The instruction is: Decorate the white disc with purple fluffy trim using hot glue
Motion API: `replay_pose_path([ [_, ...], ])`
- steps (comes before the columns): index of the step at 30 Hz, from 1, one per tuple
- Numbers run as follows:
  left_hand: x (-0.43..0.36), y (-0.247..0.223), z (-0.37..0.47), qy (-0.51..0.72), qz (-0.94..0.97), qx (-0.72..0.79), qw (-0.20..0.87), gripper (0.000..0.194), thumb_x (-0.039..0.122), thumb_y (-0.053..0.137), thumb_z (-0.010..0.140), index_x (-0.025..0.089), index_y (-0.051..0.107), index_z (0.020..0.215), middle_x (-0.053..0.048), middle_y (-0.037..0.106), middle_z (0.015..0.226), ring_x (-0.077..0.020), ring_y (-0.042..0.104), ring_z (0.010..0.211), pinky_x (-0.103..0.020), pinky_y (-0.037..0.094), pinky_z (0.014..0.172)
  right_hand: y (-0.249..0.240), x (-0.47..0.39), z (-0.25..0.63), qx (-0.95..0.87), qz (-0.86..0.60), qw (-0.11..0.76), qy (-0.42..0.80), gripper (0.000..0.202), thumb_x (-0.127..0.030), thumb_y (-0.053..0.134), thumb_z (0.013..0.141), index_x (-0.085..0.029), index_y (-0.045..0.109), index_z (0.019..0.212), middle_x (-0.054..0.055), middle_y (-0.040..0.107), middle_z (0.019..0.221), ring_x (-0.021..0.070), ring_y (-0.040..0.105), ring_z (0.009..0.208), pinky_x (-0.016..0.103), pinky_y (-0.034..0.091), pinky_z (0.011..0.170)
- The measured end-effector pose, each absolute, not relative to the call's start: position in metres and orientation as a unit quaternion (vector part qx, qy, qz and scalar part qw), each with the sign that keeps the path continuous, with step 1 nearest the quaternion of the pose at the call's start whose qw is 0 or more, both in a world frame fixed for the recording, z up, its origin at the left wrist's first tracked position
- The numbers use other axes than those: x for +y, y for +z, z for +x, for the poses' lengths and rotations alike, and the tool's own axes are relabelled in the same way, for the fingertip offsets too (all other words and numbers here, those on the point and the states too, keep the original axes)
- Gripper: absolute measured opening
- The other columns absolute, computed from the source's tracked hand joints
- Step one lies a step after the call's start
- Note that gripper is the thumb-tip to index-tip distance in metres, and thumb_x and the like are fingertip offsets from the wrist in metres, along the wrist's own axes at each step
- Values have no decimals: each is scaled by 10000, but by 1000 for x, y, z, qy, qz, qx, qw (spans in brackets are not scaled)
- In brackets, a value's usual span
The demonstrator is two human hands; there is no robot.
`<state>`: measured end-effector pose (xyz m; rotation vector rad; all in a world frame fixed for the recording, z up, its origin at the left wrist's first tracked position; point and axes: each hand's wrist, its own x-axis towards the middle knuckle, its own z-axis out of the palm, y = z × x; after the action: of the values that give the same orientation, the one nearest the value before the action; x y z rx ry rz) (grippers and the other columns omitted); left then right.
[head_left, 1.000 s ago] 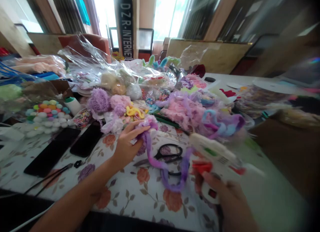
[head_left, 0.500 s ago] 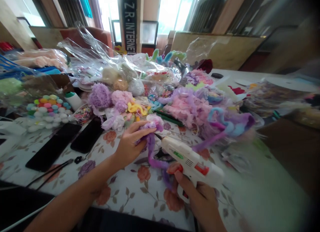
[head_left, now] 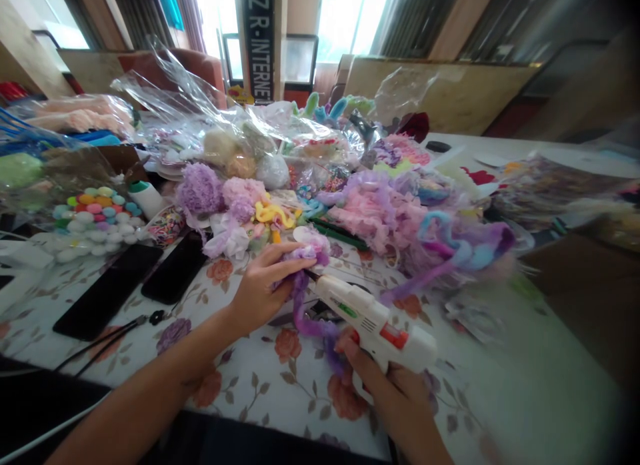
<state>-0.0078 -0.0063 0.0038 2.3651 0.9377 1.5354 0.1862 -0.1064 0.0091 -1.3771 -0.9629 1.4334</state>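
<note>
My left hand (head_left: 267, 278) is closed on a small fluffy purple and white craft piece (head_left: 311, 246) above the flowered tablecloth. From that piece hangs a fuzzy purple strip (head_left: 307, 323), which curls down toward my right hand (head_left: 380, 378). A white hot glue gun (head_left: 365, 311) with a red window and red trigger is gripped in my right hand. Its dark nozzle points left, right up against the underside of the purple piece; whether it touches cannot be made out. My left fingertips hide part of the piece.
Two black phones (head_left: 107, 291) lie at left beside cables (head_left: 120, 338). Behind my hands spreads a heap of pink and purple yarn (head_left: 380, 211), clear plastic bags, a purple pompom ball (head_left: 200, 188) and a bag of coloured pompoms (head_left: 103, 211). A brown box (head_left: 590, 271) stands at right.
The glue gun has moved a little left in my right hand, bringing its nozzle closer to the purple piece. My left hand stays nearly in place, still holding the piece.
</note>
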Motion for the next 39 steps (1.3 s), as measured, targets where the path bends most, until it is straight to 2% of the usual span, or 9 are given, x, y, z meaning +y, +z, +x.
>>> replay_pose_path([
  [10, -7, 4, -8, 510, 791, 325, 93, 368, 75, 511, 874, 242, 690, 1150, -99, 667, 1198, -216, 636, 1114, -380, 528, 970, 3, -107, 186, -363, -552, 460, 594, 371, -544, 709, 751, -202, 577, 697, -29, 548, 393, 142, 506, 325, 248, 414, 351],
  [14, -7, 4, -8, 510, 788, 331, 96, 413, 16, 526, 830, 231, 697, 1138, -93, 666, 1190, -210, 638, 1111, -361, 527, 977, 7, -107, 189, -373, -561, 448, 589, 395, -551, 692, 768, -194, 589, 635, -13, 541, 382, 150, 536, 344, 243, 428, 358],
  [17, -7, 3, -9, 509, 786, 337, 97, 467, -30, 523, 786, 226, 699, 1136, -88, 665, 1190, -205, 639, 1109, -352, 525, 981, 8, -106, 191, -397, -592, 445, 542, 407, -571, 706, 740, -188, 605, 642, -1, 581, 436, 149, 543, 361, 247, 445, 357],
  [22, -7, 3, -8, 508, 786, 338, 98, 449, -15, 527, 799, 230, 701, 1133, -85, 667, 1194, -205, 636, 1119, -357, 521, 990, 8, -107, 189, -392, -591, 431, 558, 432, -581, 692, 749, -193, 580, 593, -9, 568, 417, 140, 542, 350, 236, 457, 369],
  [27, -8, 3, -8, 507, 783, 343, 110, 451, -2, 535, 805, 251, 697, 1142, -79, 666, 1207, -210, 634, 1125, -365, 521, 990, 6, -108, 186, -380, -566, 448, 578, 390, -557, 711, 746, -198, 587, 660, -19, 567, 404, 137, 529, 344, 224, 428, 348],
  [33, -8, 2, -9, 519, 759, 365, 148, 479, -10, 536, 772, 259, 708, 1129, -65, 663, 1225, -214, 636, 1127, -362, 517, 992, 0, -108, 194, -404, -604, 446, 523, 405, -560, 701, 754, -185, 603, 639, 1, 598, 475, 154, 565, 396, 258, 485, 393],
  [36, -8, 2, -9, 520, 756, 368, 153, 503, -25, 528, 754, 261, 711, 1125, -58, 663, 1224, -209, 636, 1125, -359, 515, 995, 0, -108, 194, -398, -590, 434, 553, 433, -570, 672, 778, -189, 585, 593, -2, 563, 420, 154, 559, 379, 252, 471, 385],
  [39, -8, 3, -9, 521, 757, 363, 153, 517, -38, 528, 745, 262, 711, 1124, -54, 663, 1218, -201, 637, 1121, -346, 513, 997, 2, -108, 190, -382, -570, 441, 579, 402, -570, 682, 767, -195, 599, 648, -7, 567, 409, 162, 550, 357, 262, 457, 361],
])
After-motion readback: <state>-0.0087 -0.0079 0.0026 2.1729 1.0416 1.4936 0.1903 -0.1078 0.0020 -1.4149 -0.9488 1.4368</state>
